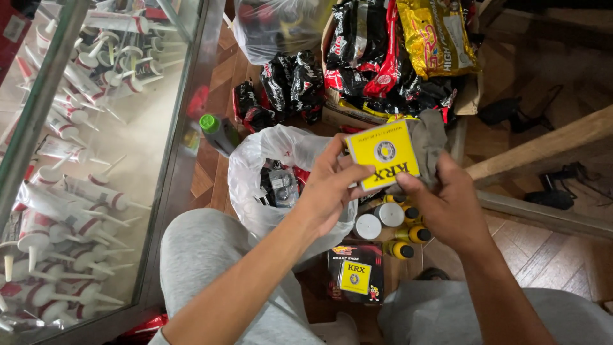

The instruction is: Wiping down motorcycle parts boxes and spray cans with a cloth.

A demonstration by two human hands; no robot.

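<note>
Small square yellow box (383,155) with a round grey emblem, centre, held between the left hand (329,191) and right hand (447,207). Near centre on the floor, a black packet with a yellow square label (355,276). Far centre, black-and-red packets (357,45) and a gold bag (436,35) in a carton.

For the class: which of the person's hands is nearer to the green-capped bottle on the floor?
Left. The left hand grips the yellow box on the side towards the green-capped bottle; the right hand is farther, beyond the box.
</note>
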